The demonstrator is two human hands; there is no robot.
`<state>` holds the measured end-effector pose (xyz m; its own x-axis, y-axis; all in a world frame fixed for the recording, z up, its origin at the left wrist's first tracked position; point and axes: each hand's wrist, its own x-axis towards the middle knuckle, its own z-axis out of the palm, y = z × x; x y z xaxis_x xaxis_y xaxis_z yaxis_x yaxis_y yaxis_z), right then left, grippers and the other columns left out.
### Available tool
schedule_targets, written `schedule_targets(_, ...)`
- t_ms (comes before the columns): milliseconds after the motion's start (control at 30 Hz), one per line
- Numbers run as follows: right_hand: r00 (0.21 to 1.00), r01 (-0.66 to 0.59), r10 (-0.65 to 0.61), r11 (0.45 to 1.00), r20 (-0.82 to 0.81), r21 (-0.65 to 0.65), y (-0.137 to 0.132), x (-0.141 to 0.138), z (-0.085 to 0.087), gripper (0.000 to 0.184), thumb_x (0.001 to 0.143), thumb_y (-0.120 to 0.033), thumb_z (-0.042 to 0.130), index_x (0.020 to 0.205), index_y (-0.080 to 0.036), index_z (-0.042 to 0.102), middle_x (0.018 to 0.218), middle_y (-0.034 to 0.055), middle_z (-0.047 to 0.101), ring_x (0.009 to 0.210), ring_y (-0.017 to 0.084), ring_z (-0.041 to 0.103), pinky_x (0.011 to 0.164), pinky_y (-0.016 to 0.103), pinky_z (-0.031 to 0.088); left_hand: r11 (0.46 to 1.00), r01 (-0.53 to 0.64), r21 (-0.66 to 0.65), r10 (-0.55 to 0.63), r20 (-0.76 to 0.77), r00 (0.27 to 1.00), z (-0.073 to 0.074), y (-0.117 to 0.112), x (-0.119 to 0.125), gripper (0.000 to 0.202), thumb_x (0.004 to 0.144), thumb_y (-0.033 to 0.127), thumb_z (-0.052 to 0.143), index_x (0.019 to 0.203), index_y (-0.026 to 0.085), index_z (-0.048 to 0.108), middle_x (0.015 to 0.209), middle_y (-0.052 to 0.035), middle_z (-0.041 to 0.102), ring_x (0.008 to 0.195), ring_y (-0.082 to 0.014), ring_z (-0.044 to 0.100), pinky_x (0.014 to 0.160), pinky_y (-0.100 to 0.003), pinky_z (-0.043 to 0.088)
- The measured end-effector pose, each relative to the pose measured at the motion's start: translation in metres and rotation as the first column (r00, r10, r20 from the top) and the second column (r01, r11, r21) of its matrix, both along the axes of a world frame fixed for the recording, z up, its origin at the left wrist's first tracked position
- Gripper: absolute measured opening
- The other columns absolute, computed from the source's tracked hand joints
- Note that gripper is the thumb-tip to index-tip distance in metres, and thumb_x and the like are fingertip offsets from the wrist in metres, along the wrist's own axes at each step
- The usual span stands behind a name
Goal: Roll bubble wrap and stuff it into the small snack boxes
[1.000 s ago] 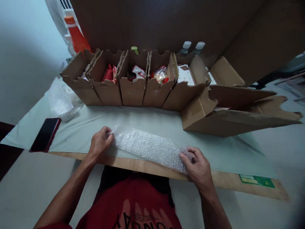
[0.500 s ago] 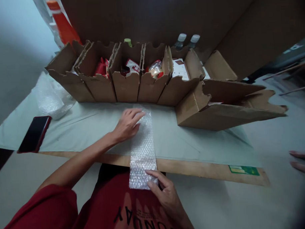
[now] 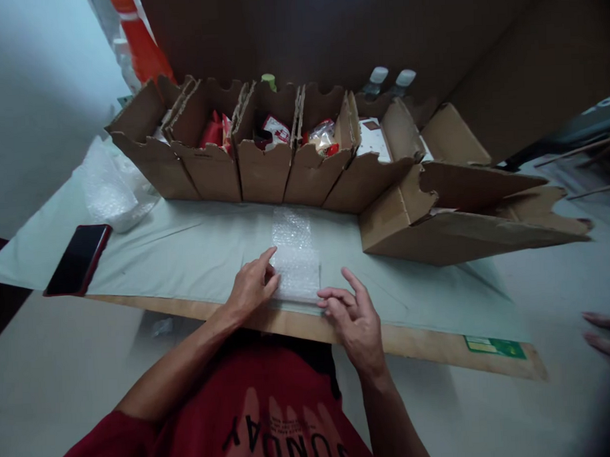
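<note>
A strip of clear bubble wrap [image 3: 294,250] lies flat on the pale sheet near the table's front edge, its long side running away from me. My left hand [image 3: 251,289] rests at its near left corner, fingers stretched out and the fingertips pressing on the wrap. My right hand [image 3: 354,315] hovers at the near right corner with fingers spread, just touching the wrap's edge and holding nothing.
A row of cut cardboard boxes [image 3: 262,156] with packets inside stands behind the wrap. A larger flat box [image 3: 465,216] lies to the right. A dark phone [image 3: 78,259] and a bubble wrap bundle [image 3: 114,192] lie at the left. Another person's fingers [image 3: 606,338] show at the right edge.
The bubble wrap was turned from crosswise to lengthwise and slid fully onto the table. My right hand let go of its near end; my left hand came back to the near corner.
</note>
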<state>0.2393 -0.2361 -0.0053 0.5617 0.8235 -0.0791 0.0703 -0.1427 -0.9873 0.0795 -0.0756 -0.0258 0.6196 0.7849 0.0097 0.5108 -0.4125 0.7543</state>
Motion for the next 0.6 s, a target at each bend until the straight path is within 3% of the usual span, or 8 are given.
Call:
schedule_targets(67, 0.947, -0.024, 0.031, 0.999, 0.319, -0.025, -0.007, 0.004, -0.004, 0.041, 0.096, -0.039, 0.062, 0.133, -0.023, 0.061, 0.108, 0.0091, 0.075, 0.096, 0.022, 0.070, 0.085, 0.038, 0.058, 1.000, 0.017, 0.012, -0.017, -0.044, 0.999, -0.005, 0.006, 0.002, 0.066, 0.084, 0.018, 0.062, 0.148, 0.020, 0.048, 0.089, -0.0014, 0.075, 0.079, -0.0194, 0.067, 0.081, -0.035, 0.054)
schedule_targets(167, 0.767, -0.141, 0.140, 0.989, 0.626, -0.049, -0.010, 0.005, -0.011, 0.030, 0.097, -0.029, 0.058, 0.124, -0.024, 0.068, 0.117, 0.0104, 0.073, 0.110, 0.026, 0.067, 0.096, 0.044, 0.056, 1.000, 0.024, 0.011, -0.023, -0.058, 0.998, -0.008, 0.006, -0.002, 0.068, 0.084, 0.018, 0.061, 0.151, 0.021, 0.044, 0.088, -0.0008, 0.075, 0.078, -0.0188, 0.066, 0.078, -0.033, 0.053)
schedule_targets(300, 0.553, -0.222, 0.247, 0.964, 0.796, -0.145, 0.001, 0.003, -0.018, 0.036, 0.093, -0.021, 0.059, 0.128, -0.025, 0.067, 0.134, 0.0112, 0.068, 0.123, 0.031, 0.061, 0.099, 0.049, 0.052, 0.999, 0.037, -0.012, -0.038, -0.025, 0.999, -0.012, 0.001, -0.004, 0.065, 0.086, 0.020, 0.059, 0.149, 0.018, 0.046, 0.088, -0.0026, 0.074, 0.077, -0.0193, 0.065, 0.078, -0.034, 0.053)
schedule_targets(400, 0.454, -0.253, 0.286, 0.950, 0.844, -0.185, 0.007, 0.005, -0.022, 0.032, 0.092, -0.018, 0.060, 0.122, -0.024, 0.069, 0.135, 0.0111, 0.068, 0.124, 0.032, 0.061, 0.097, 0.049, 0.052, 0.999, 0.038, -0.040, -0.037, 0.019, 0.999, -0.015, 0.000, -0.002, 0.063, 0.086, 0.020, 0.059, 0.148, 0.018, 0.048, 0.090, -0.0028, 0.073, 0.079, -0.0191, 0.065, 0.080, -0.034, 0.054)
schedule_targets(500, 0.448, -0.273, 0.219, 0.957, 0.867, -0.100, 0.009, 0.010, -0.026, 0.024, 0.096, -0.016, 0.057, 0.110, -0.024, 0.074, 0.119, 0.0084, 0.076, 0.112, 0.029, 0.068, 0.091, 0.045, 0.053, 0.998, 0.020, -0.056, -0.016, 0.073, 0.997, -0.009, -0.001, -0.005, 0.062, 0.084, 0.022, 0.063, 0.145, 0.020, 0.052, 0.093, -0.0037, 0.072, 0.083, -0.0201, 0.065, 0.084, -0.036, 0.055)
schedule_targets(600, 0.602, -0.221, 0.122, 0.975, 0.789, 0.018, 0.013, 0.015, -0.024, 0.020, 0.099, -0.026, 0.056, 0.105, -0.024, 0.075, 0.101, 0.0060, 0.079, 0.095, 0.024, 0.073, 0.085, 0.039, 0.055, 1.000, 0.013, -0.027, -0.007, 0.203, 0.979, 0.007, -0.001, -0.020, 0.064, 0.081, 0.031, 0.072, 0.142, 0.022, 0.056, 0.113, -0.0098, 0.070, 0.102, -0.0253, 0.065, 0.095, -0.042, 0.054)
